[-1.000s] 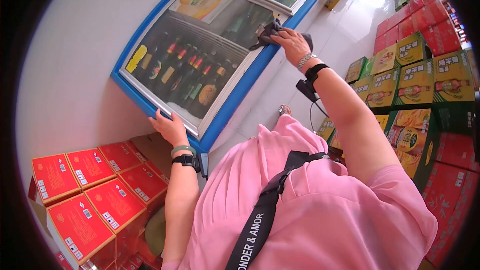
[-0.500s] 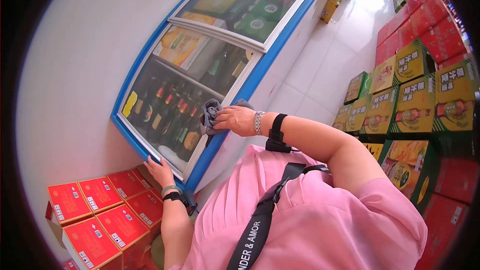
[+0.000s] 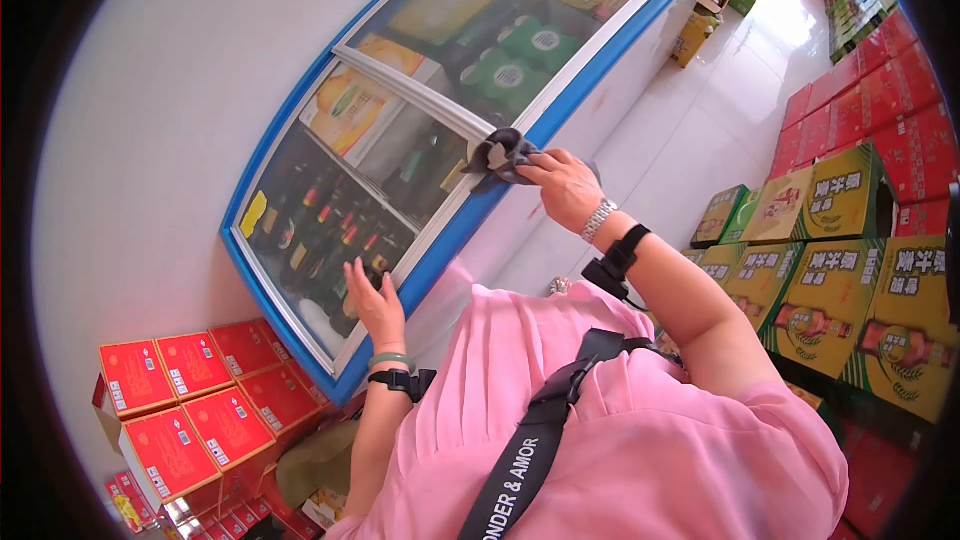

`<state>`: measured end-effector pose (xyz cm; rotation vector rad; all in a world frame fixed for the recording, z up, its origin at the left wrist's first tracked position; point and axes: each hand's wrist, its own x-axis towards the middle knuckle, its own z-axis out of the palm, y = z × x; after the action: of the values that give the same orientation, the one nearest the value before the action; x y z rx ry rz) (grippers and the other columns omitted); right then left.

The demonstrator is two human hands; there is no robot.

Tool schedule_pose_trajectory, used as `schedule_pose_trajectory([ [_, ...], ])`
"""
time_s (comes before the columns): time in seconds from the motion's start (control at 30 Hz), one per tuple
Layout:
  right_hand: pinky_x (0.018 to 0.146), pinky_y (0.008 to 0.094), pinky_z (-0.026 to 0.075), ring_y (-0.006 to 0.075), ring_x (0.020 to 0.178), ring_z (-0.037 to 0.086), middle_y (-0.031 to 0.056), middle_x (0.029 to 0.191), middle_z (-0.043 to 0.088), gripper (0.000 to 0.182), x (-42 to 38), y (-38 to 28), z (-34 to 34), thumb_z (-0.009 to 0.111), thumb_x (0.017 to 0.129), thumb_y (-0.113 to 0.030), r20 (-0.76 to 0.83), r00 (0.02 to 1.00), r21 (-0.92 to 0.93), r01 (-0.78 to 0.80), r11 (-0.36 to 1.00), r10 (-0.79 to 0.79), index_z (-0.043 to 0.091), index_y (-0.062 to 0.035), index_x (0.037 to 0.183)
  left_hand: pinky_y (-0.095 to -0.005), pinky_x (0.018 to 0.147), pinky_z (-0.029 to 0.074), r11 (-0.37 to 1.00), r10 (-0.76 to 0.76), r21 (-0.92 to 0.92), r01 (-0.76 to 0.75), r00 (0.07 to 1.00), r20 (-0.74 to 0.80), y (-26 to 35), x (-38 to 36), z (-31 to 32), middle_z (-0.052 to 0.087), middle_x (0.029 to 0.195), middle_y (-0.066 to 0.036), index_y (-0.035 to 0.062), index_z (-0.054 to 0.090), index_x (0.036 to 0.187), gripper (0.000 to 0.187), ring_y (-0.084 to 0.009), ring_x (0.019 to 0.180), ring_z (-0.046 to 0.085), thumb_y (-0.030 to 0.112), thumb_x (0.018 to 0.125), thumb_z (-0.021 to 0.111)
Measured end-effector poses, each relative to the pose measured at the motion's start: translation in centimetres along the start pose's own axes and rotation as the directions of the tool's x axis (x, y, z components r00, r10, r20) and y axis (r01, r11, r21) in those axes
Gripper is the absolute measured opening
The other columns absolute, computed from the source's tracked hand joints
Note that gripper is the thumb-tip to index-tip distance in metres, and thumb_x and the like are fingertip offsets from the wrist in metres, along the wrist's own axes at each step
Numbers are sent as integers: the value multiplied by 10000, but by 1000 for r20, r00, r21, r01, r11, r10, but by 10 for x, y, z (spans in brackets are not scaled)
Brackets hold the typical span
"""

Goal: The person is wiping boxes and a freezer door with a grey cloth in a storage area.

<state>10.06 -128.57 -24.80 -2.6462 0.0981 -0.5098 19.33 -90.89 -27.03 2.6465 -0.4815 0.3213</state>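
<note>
My right hand (image 3: 568, 190) is closed on a crumpled dark grey cloth (image 3: 503, 154). The cloth lies over the front rim of a blue-edged chest freezer (image 3: 462, 224), near where its two glass lids meet. Over the near corner of the glass lid (image 3: 418, 172), my left hand (image 3: 377, 308) is raised with fingers apart and nothing in it. Under the glass are dark bottles (image 3: 325, 230) with red and yellow labels, a yellow-and-white carton (image 3: 350, 105) and green packs (image 3: 500, 75). A yellow sticker (image 3: 256, 212) is at the lid's left edge.
Red boxes (image 3: 172, 452) are stacked at the freezer's near end, lower left. Gold-and-green beer cartons (image 3: 815, 285) stand on the right, with red cartons (image 3: 905, 90) behind. A pale tiled floor (image 3: 690, 130) runs between them and the freezer.
My right hand has slid the cloth along the front rim, farther up and right. My left hand has shifted from the freezer's near end to above the glass, and the view has turned slightly.
</note>
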Motion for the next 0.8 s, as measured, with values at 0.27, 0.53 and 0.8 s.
schedule_pose_trajectory([
  [0.27, 832, 329, 523, 185, 896, 648, 103, 988, 694, 328, -19, 71, -47, 559, 879, -105, 142, 774, 689, -525, 500, 617, 663, -25, 1180, -475, 1114, 374, 998, -9, 66, 7, 999, 40, 14, 5, 6, 486, 1450, -243, 29, 470, 1411, 472, -407, 1345, 463, 204, 988, 584],
  [0.53, 844, 283, 507, 117, 951, 617, 76, 1016, 686, 348, 74, 90, -130, 605, 982, -244, 200, 851, 794, -432, 429, 486, 613, 13, 1216, -473, 1116, 352, 995, -9, 102, 1, 997, 76, 26, 13, -2, 485, 1459, -214, 46, 478, 1413, 473, -394, 1349, 457, 147, 965, 590],
  [0.8, 1080, 467, 392, 426, 1295, 482, 205, 1418, 520, 495, 199, 214, -28, 539, 981, -441, -28, 975, -103, -222, 970, 220, 563, -133, 1368, -463, 1126, 337, 989, -113, 101, 105, 991, 78, 34, 21, -1, 498, 1457, -173, 41, 496, 1401, 488, -375, 1340, 462, 76, 923, 586],
])
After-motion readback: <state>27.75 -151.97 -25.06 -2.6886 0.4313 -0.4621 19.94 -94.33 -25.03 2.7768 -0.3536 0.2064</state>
